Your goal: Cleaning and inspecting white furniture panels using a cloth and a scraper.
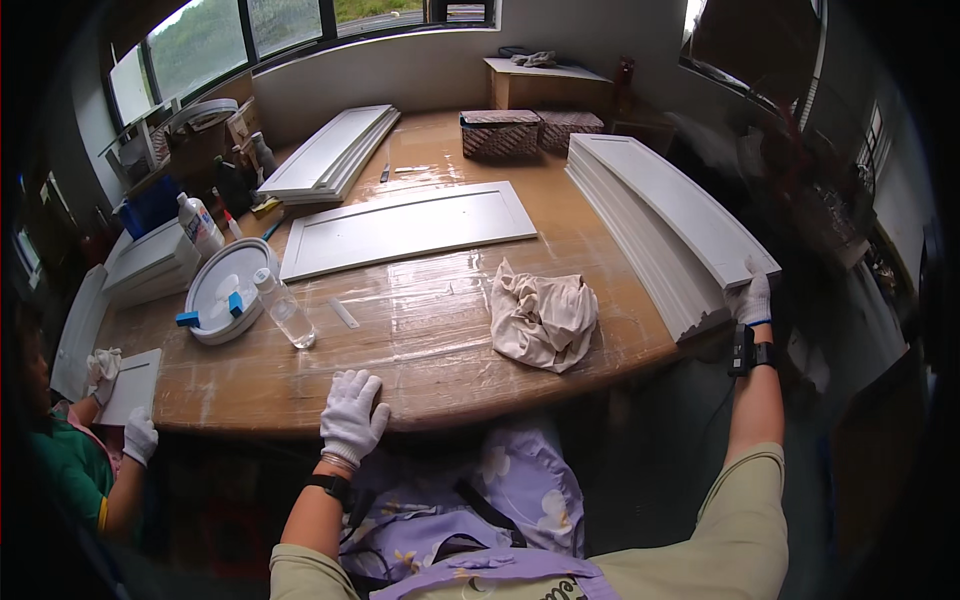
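Both my hands wear white knit gloves. My left hand (352, 418) lies on the table's near edge with its fingers stretched out, holding nothing. At the right, my right hand (750, 299) grips the near end of the top white panel (680, 205), which has a recessed centre. That end is raised off the stack of white panels (640, 255) beneath it; part of my fingers is hidden by the panel. A crumpled beige cloth (543, 315) sits between my hands. Another framed white panel (410, 228) lies flat mid-table.
The wooden table (430, 370) has a shiny film cover. On it stand a clear bottle (284, 308), a white tub lid (228, 285) with blue blocks, a stack of panels (335, 150) and woven baskets (499, 134). A co-worker's gloved hand (140, 437) holds a small panel (130, 388) at left.
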Tool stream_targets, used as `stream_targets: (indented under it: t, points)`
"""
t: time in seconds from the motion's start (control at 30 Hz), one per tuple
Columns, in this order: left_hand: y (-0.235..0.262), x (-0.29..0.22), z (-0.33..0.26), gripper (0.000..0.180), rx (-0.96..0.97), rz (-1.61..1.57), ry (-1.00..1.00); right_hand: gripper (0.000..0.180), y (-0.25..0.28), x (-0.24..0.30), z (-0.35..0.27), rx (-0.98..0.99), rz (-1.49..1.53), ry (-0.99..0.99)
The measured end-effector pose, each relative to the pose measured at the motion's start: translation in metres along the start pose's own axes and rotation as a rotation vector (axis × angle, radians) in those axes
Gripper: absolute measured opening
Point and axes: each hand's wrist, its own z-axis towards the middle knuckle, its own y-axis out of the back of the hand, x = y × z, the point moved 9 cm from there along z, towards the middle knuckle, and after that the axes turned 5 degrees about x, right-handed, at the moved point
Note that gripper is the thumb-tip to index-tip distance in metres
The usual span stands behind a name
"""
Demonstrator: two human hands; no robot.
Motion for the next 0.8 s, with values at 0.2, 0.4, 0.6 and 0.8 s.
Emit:
stream_targets:
  t: [0.2, 0.4, 0.6, 0.8]
  points:
    - [-0.001, 0.002, 0.001, 0.046, 0.011, 0.009, 0.026, 0.032, 0.033, 0.008, 0.019, -0.186, 0.111, 0.002]
    - [-0.003, -0.001, 0.002, 0.044, 0.017, 0.015, 0.019, 0.031, 0.053, 0.014, 0.008, -0.27, -0.092, -0.087]
    - [-0.003, -0.002, 0.001, 0.044, 0.004, 0.008, 0.023, 0.034, 0.05, 0.086, -0.01, -0.524, -1.076, 0.115]
    - [-0.002, 0.0, 0.0, 0.044, -0.029, 0.004, 0.019, 0.061, 0.06, 0.037, -0.032, -0.647, -1.011, 0.095]
